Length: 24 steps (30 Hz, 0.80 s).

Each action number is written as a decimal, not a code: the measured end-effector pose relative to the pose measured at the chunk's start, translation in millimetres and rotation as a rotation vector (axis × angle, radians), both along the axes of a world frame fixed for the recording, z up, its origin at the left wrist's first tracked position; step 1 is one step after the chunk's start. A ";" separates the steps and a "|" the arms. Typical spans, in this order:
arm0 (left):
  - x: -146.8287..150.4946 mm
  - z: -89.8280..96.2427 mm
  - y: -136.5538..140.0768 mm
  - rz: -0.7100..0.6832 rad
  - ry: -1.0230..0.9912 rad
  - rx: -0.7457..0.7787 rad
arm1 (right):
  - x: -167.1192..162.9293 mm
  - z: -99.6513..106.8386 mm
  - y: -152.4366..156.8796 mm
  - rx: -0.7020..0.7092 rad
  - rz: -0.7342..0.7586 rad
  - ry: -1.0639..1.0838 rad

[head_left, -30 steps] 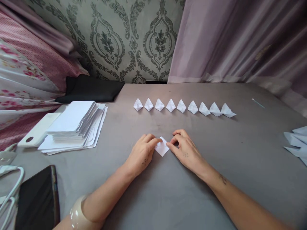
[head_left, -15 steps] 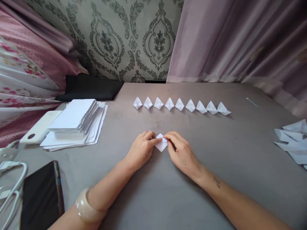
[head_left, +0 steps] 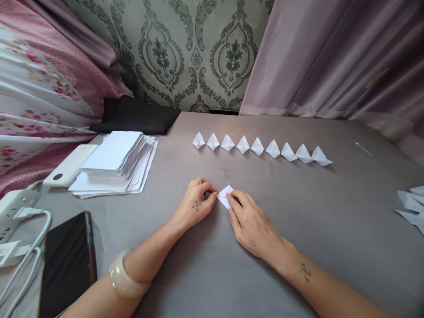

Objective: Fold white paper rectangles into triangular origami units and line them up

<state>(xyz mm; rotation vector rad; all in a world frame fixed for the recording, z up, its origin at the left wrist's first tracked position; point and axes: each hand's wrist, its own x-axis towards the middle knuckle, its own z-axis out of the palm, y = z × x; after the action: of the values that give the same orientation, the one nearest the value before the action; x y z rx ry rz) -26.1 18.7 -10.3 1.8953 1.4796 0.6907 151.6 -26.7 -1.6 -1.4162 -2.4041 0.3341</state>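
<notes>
A small folded white paper square (head_left: pixel 224 200) lies on the grey cloth between my hands, one corner pointing away from me. My left hand (head_left: pixel 198 198) pinches its left corner between thumb and forefinger. From the other side, my right hand (head_left: pixel 250 218) holds the paper down, with the forefinger on its face and the thumb at its lower edge. Fold lines show across the paper. Beyond the hands, several folded paper boats (head_left: pixel 243 145) stand in a row.
At left are a stack of white paper (head_left: pixel 111 152), a white power bank (head_left: pixel 69 168), a power strip (head_left: pixel 16 205) with cables and a dark phone (head_left: pixel 68 265). Black fabric (head_left: pixel 139 115) lies behind. Folded papers (head_left: pixel 412 203) and a cotton swab (head_left: pixel 363 149) are at right.
My left thumb has slid off the paper's face to its left corner. My right forefinger has come down onto the face. The whole view has shifted slightly.
</notes>
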 end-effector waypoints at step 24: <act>8.6 -4.5 2.6 0.065 0.021 0.013 | -4.2 8.8 5.7 0.062 -0.006 -0.148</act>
<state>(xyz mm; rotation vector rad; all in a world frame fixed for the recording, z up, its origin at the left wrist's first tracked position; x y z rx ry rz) -17.5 21.3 -14.8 1.8760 1.5596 0.7143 147.4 -21.0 7.2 -1.4676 -2.5024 0.1564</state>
